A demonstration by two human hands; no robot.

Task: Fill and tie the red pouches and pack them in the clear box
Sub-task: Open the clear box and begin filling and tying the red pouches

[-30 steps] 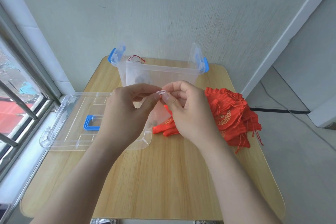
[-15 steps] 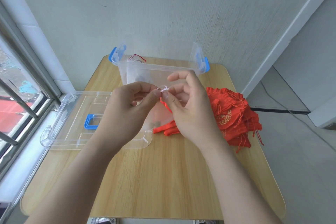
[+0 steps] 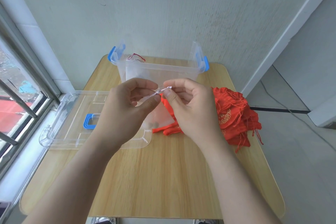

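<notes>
Head view: two bare forearms reach from the near edge over a pale wooden counter (image 3: 160, 178), the hands meeting above its middle.
Left hand (image 3: 125, 107): thumb and forefinger pinch one end of a thin pale cord (image 3: 162, 91), the other fingers loosely curled beneath.
Right hand (image 3: 190, 107): thumb and forefinger pinch the other end of the same cord, fingertips almost touching those of the left.
Cord: drawn short between the two pinches, with a small knot or loop at the right-hand fingertips; which of the two cannot be told.
Sheer pouch (image 3: 160, 114): hangs from the cord just below the hands, pale and see-through, with a few small dark bits at its bottom.
Lid (image 3: 69, 114): clear plastic with a blue handle (image 3: 89, 121), flat on the counter under and left of the left hand.
Red pouches (image 3: 234, 114): heaped with loose strings on the counter just right of the right hand, some reaching beneath it.
Clear box (image 3: 160, 71): open, just beyond the hands, with blue latches (image 3: 206, 63) at both ends; a red thread (image 3: 135, 57) shows at its far-left corner.
Window (image 3: 18, 96): barred, well left of the left hand.
</notes>
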